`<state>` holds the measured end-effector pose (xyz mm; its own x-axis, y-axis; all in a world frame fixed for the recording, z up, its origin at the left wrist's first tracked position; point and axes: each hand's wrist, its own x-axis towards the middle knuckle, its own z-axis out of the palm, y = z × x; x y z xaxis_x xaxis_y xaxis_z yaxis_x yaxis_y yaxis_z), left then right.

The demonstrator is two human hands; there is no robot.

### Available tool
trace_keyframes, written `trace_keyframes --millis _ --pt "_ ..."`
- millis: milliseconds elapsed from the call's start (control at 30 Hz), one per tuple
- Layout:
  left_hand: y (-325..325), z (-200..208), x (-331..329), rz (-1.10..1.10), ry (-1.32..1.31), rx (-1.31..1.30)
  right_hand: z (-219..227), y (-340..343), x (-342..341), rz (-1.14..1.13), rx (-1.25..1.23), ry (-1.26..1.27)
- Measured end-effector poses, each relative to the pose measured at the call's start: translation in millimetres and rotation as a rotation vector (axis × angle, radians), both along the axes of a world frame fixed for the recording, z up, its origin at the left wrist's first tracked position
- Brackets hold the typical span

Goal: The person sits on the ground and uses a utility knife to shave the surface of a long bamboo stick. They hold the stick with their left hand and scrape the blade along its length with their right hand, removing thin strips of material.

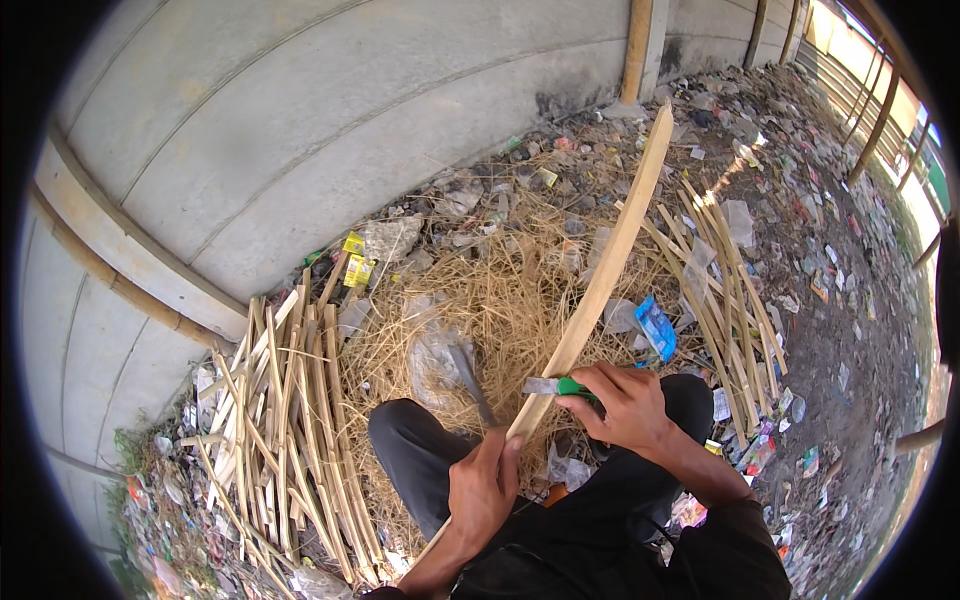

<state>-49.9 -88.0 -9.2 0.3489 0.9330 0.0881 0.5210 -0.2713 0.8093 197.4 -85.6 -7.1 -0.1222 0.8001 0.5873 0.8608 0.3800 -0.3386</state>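
Dark trousers (415,455) and a dark sleeve (735,550) lie nearest the camera. Our left hand (480,490) is closed around the pale strip (610,265) near its lower end; our right hand (630,405) grips a green-handled knife (578,391), blade across the strip. From there the strip slants away over straw-like shavings (505,290). Farther out, slats (290,420) are piled at left and more strips (735,300) lie at right. We judge this strip partway through shaving; which pile is finished, we cannot tell.
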Motion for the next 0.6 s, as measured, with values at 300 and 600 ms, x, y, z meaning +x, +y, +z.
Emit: trace_keyframes --millis 300,600 --pt "-7 -1 -9 0.009 0.008 -0.021 6 1 4 -0.032 0.038 -0.010" --pt "-19 -12 -25 0.019 0.040 0.048 21 11 26 -0.126 0.031 0.015"
